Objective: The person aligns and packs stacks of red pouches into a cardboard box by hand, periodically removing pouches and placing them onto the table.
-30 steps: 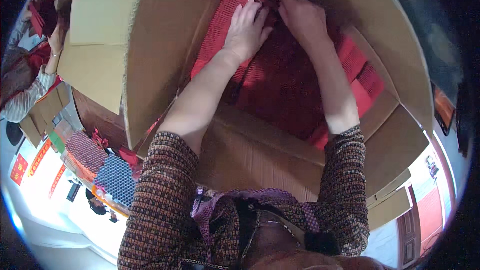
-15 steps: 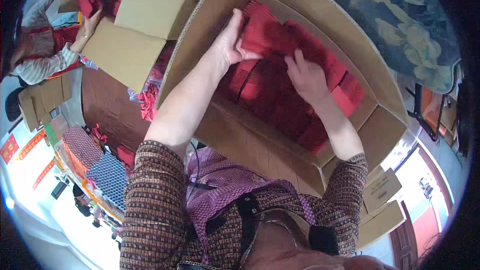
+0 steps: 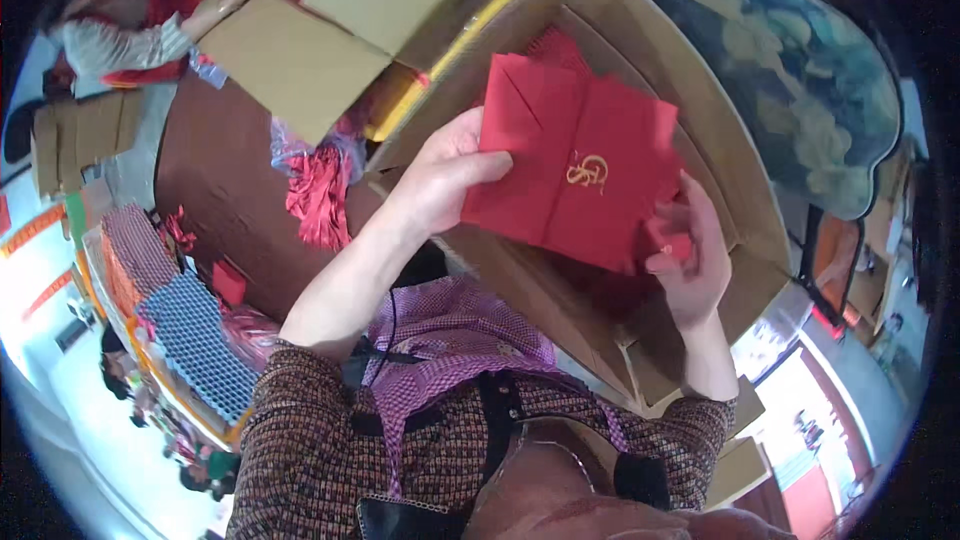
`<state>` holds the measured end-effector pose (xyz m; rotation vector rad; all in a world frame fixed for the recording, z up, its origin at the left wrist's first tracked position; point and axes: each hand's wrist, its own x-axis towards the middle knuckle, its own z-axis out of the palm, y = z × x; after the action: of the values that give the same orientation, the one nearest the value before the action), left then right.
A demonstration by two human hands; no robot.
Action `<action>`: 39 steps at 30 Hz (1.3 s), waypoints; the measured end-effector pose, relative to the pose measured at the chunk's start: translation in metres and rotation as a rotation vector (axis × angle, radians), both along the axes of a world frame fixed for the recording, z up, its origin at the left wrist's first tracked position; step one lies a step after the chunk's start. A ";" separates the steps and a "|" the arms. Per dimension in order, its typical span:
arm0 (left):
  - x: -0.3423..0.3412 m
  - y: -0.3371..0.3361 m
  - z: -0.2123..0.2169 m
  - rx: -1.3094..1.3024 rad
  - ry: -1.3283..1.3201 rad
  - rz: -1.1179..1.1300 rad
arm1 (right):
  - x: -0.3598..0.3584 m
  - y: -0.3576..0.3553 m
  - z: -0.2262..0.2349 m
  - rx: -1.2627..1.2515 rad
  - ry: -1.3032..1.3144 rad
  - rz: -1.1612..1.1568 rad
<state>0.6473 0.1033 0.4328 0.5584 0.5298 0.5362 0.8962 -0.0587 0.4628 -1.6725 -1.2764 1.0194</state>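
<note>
I hold a stack of flat red paper envelopes (image 3: 580,165) with a gold emblem on the front, lifted above an open cardboard box (image 3: 730,210). My left hand (image 3: 440,180) grips the stack's left edge, thumb on top. My right hand (image 3: 690,255) holds the lower right corner from beneath. More red items show inside the box behind the stack.
A second cardboard box (image 3: 300,50) with open flaps sits to the left on a brown table (image 3: 215,190), with red tassels (image 3: 320,195) beside it. Another person's sleeve and hand (image 3: 160,30) reach in at the upper left. Patterned fabric bundles (image 3: 190,330) lie lower left.
Both hands were pressed down among the red items in the box; they have since risen out of it with a stack of red envelopes held between them.
</note>
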 end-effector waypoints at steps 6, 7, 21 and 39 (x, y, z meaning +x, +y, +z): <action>-0.099 -0.001 0.029 0.074 -0.019 0.327 | -0.112 0.088 0.026 -0.165 0.805 0.114; -0.124 0.002 0.028 0.072 -0.038 0.365 | -0.141 0.106 0.034 -0.181 0.886 0.192; -0.493 -0.042 -0.067 -0.180 0.173 1.011 | -0.553 0.277 -0.087 -0.640 0.573 0.788; -0.840 -0.207 -0.315 -0.308 -0.155 2.289 | -0.907 0.100 -0.284 -0.894 0.367 0.970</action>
<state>-0.1926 -0.1033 0.1179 -0.7022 0.9166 2.5450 -0.0111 0.0416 0.1783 -1.2399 -1.4807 2.6370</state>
